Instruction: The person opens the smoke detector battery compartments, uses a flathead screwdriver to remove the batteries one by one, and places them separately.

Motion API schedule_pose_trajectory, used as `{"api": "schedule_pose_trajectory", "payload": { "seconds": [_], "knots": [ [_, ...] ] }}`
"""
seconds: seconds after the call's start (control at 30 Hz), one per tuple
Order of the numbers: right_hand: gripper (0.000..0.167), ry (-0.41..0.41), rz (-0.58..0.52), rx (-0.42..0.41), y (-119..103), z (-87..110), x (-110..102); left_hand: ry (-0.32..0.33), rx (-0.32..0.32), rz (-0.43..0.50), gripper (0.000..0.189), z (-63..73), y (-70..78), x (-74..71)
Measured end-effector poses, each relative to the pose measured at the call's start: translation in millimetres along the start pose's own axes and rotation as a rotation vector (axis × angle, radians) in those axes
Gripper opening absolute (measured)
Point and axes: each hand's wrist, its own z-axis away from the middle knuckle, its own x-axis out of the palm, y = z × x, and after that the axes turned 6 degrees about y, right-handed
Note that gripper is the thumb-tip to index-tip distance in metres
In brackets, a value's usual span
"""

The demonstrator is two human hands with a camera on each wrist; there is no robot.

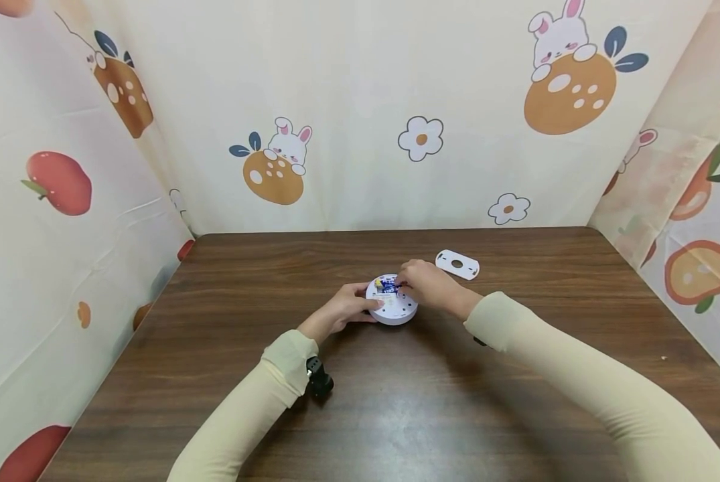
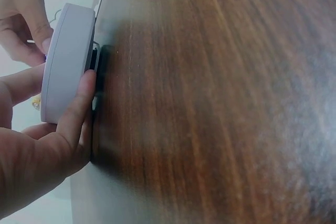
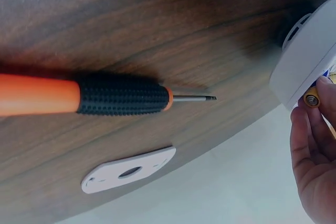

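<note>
A round white smoke detector (image 1: 398, 312) is gripped at its left edge by my left hand (image 1: 343, 309), its thumb on the face. In the left wrist view, fingers (image 2: 77, 103) reach under the white body (image 2: 68, 61), which is raised a little off the table. My right hand (image 1: 430, 284) pinches a battery (image 3: 311, 99) by the detector's battery bay; its metal end shows in the right wrist view. Blue batteries (image 1: 388, 285) show in the bay, partly covered by my right fingers. A yellow battery end (image 2: 36, 102) peeks past the detector in the left wrist view.
A white mounting plate (image 1: 469, 269) with a central hole lies behind my right hand. An orange and black screwdriver (image 3: 123, 98) lies on the wooden table (image 1: 263, 268); my right arm hides it in the head view. A printed curtain (image 1: 360, 80) stands around the table.
</note>
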Motion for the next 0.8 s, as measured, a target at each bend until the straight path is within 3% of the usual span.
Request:
{"api": "schedule_pose_trajectory", "payload": {
  "seconds": [0.37,0.6,0.8],
  "knots": [
    [0.011,0.040,-0.114,0.063,6,6.2,1,0.002,0.009,0.012,0.056,1.1,0.4,0.4],
    [0.011,0.114,-0.198,0.088,14,10.2,-2,0.007,0.000,0.010,0.058,1.3,1.2,0.2],
    [0.010,0.148,-0.239,0.174,22,9.7,-9,0.012,-0.003,0.008,0.057,0.1,0.0,0.4]
  ]
}}
